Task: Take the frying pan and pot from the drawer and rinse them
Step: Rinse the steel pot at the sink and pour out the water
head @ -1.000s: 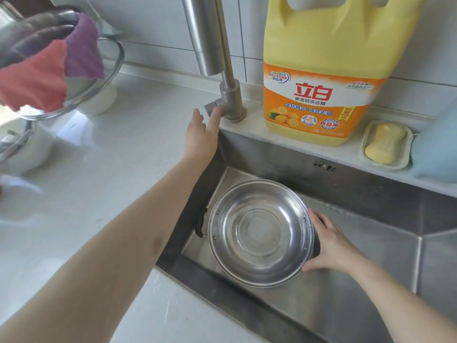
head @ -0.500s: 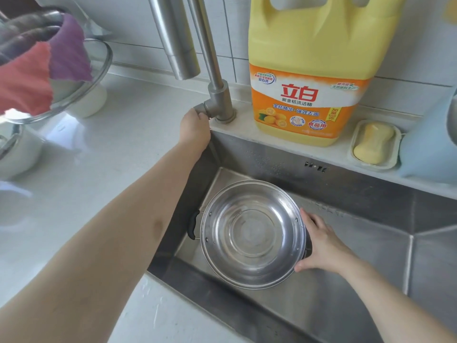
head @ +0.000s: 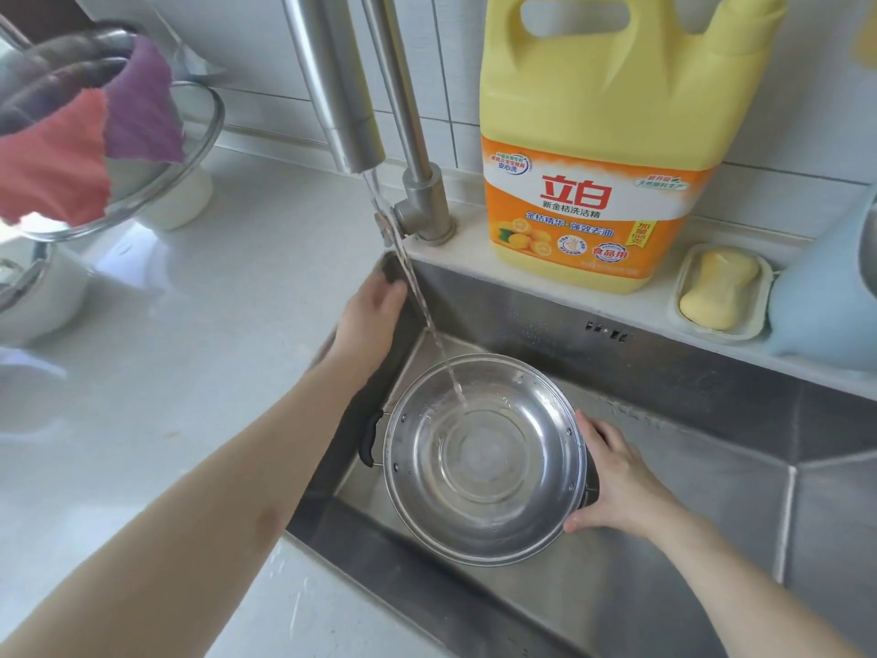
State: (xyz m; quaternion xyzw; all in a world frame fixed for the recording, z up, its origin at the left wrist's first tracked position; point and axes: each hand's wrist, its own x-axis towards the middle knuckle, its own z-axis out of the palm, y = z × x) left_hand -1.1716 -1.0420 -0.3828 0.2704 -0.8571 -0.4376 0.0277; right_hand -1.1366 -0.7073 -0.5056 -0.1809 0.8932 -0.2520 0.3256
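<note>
Steel everywhere here: a round, shallow, polished stainless pot (head: 484, 458) sits tilted in the brushed-steel sink (head: 688, 420), its concentric base rings shining through a thin film of water. The right hand (head: 617, 482) grips the pot's right side, fingers curled over the rim and the black handle there, most of which they hide. Opposite that grip, on the far side of the pot, a second black handle (head: 371, 439) sticks out toward the sink wall.

A thin stream of water (head: 427, 320) slants from the spout of the matte steel faucet (head: 341, 87) and strikes the pot's inner wall, up and to the left of the right-hand grip. The left hand (head: 372, 315) hovers at the sink's back left corner, just below the faucet base; its fingers look loosely bent and hold nothing, though the fingertips blur into the dark corner.

Behind the pot, on the ledge, stands a big yellow plastic detergent jug (head: 598, 144) with an orange label, its top cut off. Beside it lies an oval yellow soap bar (head: 719, 287) in a pale dish, then a light blue object, cut off. On the pale glossy worktop (head: 190, 349), far left of both hands, a glass lid (head: 190, 149) rests over red and purple cloths (head: 85, 149), partly out of frame. No frying pan can be made out.
</note>
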